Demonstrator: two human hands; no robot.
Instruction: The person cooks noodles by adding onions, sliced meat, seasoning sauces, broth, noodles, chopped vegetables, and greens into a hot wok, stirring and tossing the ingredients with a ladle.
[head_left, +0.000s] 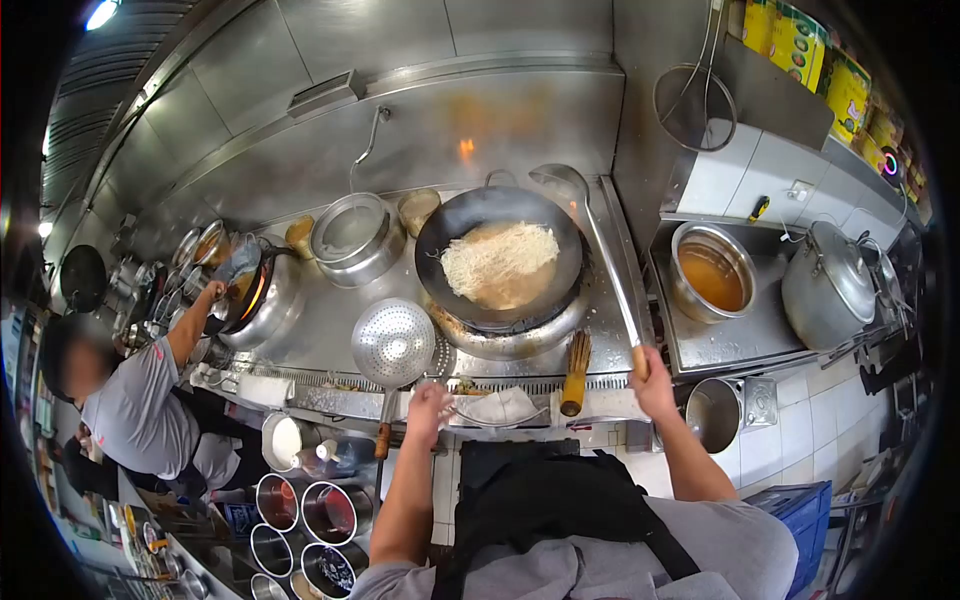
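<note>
A black wok [435, 225] sits on the burner ahead, with pale noodles [500, 262] in brown liquid inside it. My right hand [655, 385] is wrapped round the wooden handle end of a long ladle [612, 265], whose bowl rests at the upper right of the wok. Near the counter's front edge my left hand [428, 412] hangs with its fingers curled, close to a white cloth [495, 407]; whether it holds anything is too small to make out. Just left of it lies a perforated strainer [393, 342] with its wooden handle pointing down.
A bamboo brush [576, 375] stands at the front edge. To the right are a pot of brown liquid [712, 275] and a lidded pot [828, 285]. A lidded steel pot [350, 240] stands left of the wok. Another person [150, 410] works at a wok on the left.
</note>
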